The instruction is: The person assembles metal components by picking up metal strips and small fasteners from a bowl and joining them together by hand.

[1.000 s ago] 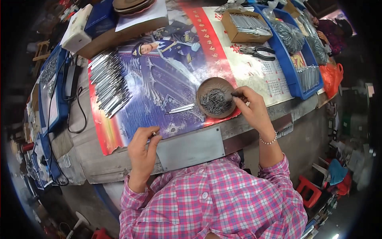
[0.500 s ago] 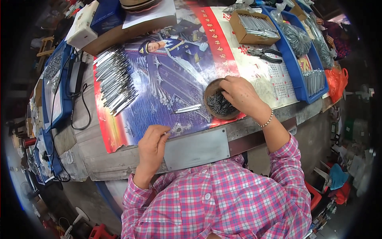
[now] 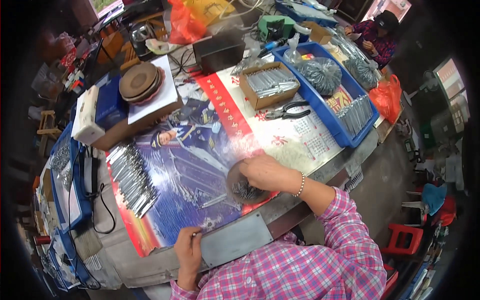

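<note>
My right hand [image 3: 270, 173] reaches over a round brown bowl [image 3: 231, 186], its fingers curled down inside the rim. Small dark metal pins [image 3: 245, 190] fill the bowl, and whatever the fingertips hold is hidden. Beside a grey metal plate [image 3: 236, 240] at the table's front edge, my left hand [image 3: 188, 250] is closed in a pinch. A tiny dark tip shows at its fingertips, too small to name. Slim silver rods [image 3: 214, 201] lie on the poster left of the bowl. Farther left is a large row of silver rods [image 3: 132, 179].
A blue tray [image 3: 360, 136] at right holds bagged parts and rods. Near it are a cardboard box of rods [image 3: 272, 82] and black-handled pliers [image 3: 289, 111]. Stacked brown discs [image 3: 140, 82] stand back left; a cable [image 3: 111, 220] runs along the left. Another person [image 3: 376, 42] sits far right.
The view has tilted up and turned, so more of the room shows. My right hand stays at the bowl, and my left hand remains pinched near the metal plate.
</note>
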Tool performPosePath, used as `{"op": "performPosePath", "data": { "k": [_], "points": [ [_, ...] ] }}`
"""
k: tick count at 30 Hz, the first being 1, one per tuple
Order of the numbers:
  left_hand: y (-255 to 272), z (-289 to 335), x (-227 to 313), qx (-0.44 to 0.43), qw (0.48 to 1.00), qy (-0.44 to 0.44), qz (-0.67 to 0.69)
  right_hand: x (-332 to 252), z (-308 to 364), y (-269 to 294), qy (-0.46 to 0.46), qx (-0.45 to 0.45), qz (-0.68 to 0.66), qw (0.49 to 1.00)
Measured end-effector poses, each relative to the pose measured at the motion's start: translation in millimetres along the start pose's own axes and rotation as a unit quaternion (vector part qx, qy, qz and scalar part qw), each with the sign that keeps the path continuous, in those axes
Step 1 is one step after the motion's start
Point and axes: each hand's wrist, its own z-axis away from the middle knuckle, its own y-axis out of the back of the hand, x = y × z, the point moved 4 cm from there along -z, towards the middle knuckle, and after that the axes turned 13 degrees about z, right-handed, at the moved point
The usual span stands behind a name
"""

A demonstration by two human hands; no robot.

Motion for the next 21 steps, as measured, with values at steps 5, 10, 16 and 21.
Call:
{"op": "performPosePath", "data": {
  "k": [5,10,16,21],
  "points": [
    [-2,16,-6,0.061,0.997,0.014,0.034,6,3,6,-0.009,-0.041,-0.061,0.997],
    [-10,31,-23,0.1,0.989,0.044,0.096,9,5,9,-0.035,-0.025,-0.105,0.994],
    [-14,34,-33,0.121,0.986,0.033,0.111,13,7,13,-0.029,-0.011,-0.141,0.99],
    [-13,35,-40,0.119,0.985,0.039,0.12,17,10,8,-0.026,0.041,-0.173,0.984]
  ]
}}
